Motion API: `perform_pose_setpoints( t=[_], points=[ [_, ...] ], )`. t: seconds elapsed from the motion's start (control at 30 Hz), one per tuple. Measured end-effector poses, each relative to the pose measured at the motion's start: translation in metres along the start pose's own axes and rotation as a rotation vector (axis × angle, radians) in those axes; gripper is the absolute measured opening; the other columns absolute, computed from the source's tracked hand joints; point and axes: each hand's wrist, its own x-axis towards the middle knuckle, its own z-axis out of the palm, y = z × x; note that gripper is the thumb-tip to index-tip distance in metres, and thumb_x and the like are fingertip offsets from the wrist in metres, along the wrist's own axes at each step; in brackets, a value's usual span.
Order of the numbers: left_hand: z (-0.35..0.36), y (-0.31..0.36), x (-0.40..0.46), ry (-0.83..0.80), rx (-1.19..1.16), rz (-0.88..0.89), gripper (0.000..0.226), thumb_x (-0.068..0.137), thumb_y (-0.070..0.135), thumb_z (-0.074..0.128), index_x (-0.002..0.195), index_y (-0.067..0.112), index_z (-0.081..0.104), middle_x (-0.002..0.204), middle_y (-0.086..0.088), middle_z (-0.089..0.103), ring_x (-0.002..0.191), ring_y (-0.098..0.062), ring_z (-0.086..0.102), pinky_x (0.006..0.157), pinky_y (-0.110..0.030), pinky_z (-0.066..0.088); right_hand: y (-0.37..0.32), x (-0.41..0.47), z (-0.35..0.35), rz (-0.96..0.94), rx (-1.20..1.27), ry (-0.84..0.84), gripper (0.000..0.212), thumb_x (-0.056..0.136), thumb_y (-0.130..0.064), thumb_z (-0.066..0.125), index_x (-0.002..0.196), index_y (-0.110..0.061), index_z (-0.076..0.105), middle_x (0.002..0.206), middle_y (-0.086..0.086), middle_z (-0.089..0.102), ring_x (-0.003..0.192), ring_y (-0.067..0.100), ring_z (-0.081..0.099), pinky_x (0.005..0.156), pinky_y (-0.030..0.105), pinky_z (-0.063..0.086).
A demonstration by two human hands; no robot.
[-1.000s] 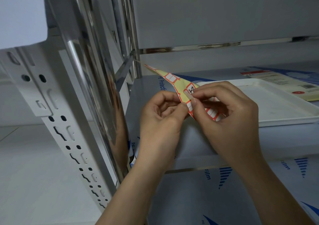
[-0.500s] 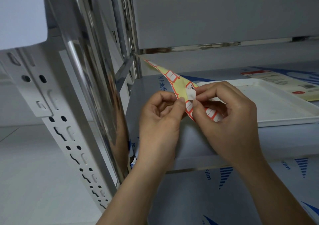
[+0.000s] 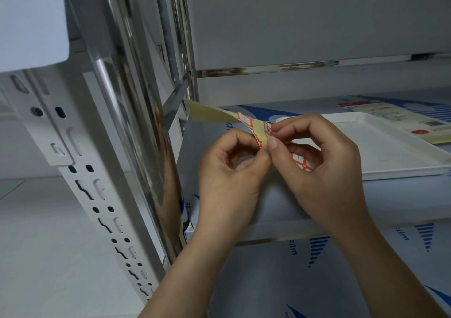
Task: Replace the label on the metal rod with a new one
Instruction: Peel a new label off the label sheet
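Note:
A yellow backing sheet of red-bordered white labels (image 3: 212, 114) is held in front of the shelf, bent between both hands. My left hand (image 3: 229, 173) pinches the sheet's edge from the left. My right hand (image 3: 322, 161) pinches a small label (image 3: 268, 130) with dark writing at the sheet's bend, thumb and forefinger closed on it. The shiny metal rod (image 3: 136, 113) of the rack runs steeply down on the left, in front of my left wrist. No label is visible on the rod.
A white perforated upright (image 3: 97, 195) stands at the left. A white tray (image 3: 390, 152) lies on the shelf behind my right hand, with a printed sheet (image 3: 400, 120) beyond it. The shelf surfaces carry blue-printed protective film (image 3: 317, 249).
The sheet has twisted so its plain yellow back now faces up at the far end. My right fingers have worked the small written label further off the backing. Both hands rose slightly.

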Motion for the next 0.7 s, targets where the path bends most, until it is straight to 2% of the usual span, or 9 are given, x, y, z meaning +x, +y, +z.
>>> perform_pose_setpoints(
  t=[0.07,0.13,0.23,0.33,0.4,0.47,0.57,0.7],
  points=[
    [0.0006,0.0005,-0.0004,-0.018,0.020,-0.002,0.016,0.083,-0.011,0.067,0.075,0.003,0.062,0.077,-0.007,0.068,0.076,-0.010,0.066,0.072,-0.019,0.055,0.0005,0.0003,-0.0004,0.016,0.023,0.009,0.019,0.085,-0.025,0.061,0.088,-0.007,0.064,0.093,0.002,0.068,0.093,0.013,0.067,0.074,0.024,0.057],
    [0.0007,0.0006,-0.0002,-0.021,0.027,-0.004,0.020,0.082,-0.012,0.068,0.074,0.005,0.063,0.078,-0.008,0.068,0.077,-0.011,0.065,0.071,-0.019,0.054,0.0005,0.0007,-0.0011,0.035,0.047,0.013,0.017,0.084,-0.024,0.060,0.087,-0.008,0.064,0.093,0.001,0.069,0.093,0.013,0.067,0.072,0.022,0.056],
    [-0.0005,-0.0006,0.0001,-0.007,0.018,0.009,0.013,0.076,0.001,0.069,0.072,0.012,0.064,0.080,-0.011,0.070,0.081,-0.020,0.067,0.076,-0.025,0.056,0.0005,0.0010,-0.0018,0.062,0.064,0.006,0.009,0.083,-0.016,0.063,0.084,-0.007,0.063,0.093,0.000,0.069,0.093,0.011,0.067,0.070,0.016,0.052],
    [-0.0009,-0.0008,-0.0009,0.004,0.023,0.006,0.007,0.077,0.005,0.067,0.075,0.011,0.065,0.087,-0.017,0.072,0.088,-0.032,0.069,0.087,-0.039,0.057,0.0007,0.0009,-0.0020,0.102,0.115,0.004,0.004,0.082,-0.009,0.062,0.082,-0.006,0.063,0.093,-0.001,0.070,0.092,0.009,0.068,0.071,0.016,0.053],
    [-0.0015,-0.0009,-0.0010,0.010,0.027,-0.001,0.008,0.077,0.007,0.067,0.074,0.015,0.066,0.089,-0.016,0.073,0.089,-0.031,0.070,0.090,-0.042,0.056,-0.0002,0.0013,-0.0021,0.118,0.147,0.008,0.003,0.082,-0.010,0.061,0.081,-0.007,0.062,0.093,-0.001,0.070,0.091,0.009,0.068,0.071,0.016,0.053],
    [-0.0015,-0.0007,-0.0006,-0.002,0.025,-0.001,0.009,0.077,0.007,0.068,0.074,0.015,0.066,0.087,-0.014,0.074,0.086,-0.026,0.069,0.086,-0.037,0.057,-0.0020,0.0016,-0.0024,0.121,0.168,0.011,0.002,0.083,-0.012,0.062,0.081,-0.011,0.062,0.093,-0.003,0.070,0.091,0.009,0.068,0.070,0.016,0.052],
    [-0.0010,-0.0003,-0.0006,-0.031,0.020,-0.002,0.018,0.083,-0.005,0.069,0.075,0.009,0.064,0.079,-0.011,0.068,0.080,-0.017,0.066,0.076,-0.024,0.056,-0.0036,0.0014,-0.0020,0.117,0.164,-0.001,0.009,0.084,-0.018,0.067,0.083,-0.010,0.064,0.093,-0.004,0.070,0.091,0.014,0.069,0.069,0.022,0.055],
    [0.0007,0.0028,-0.0014,-0.040,0.036,-0.003,0.008,0.084,-0.010,0.066,0.080,-0.005,0.063,0.078,-0.010,0.066,0.074,-0.009,0.063,0.070,-0.016,0.053,-0.0007,0.0013,-0.0009,0.102,0.101,-0.010,0.007,0.083,-0.014,0.066,0.085,-0.008,0.066,0.094,0.001,0.069,0.091,0.016,0.068,0.071,0.025,0.056]
  ],
)
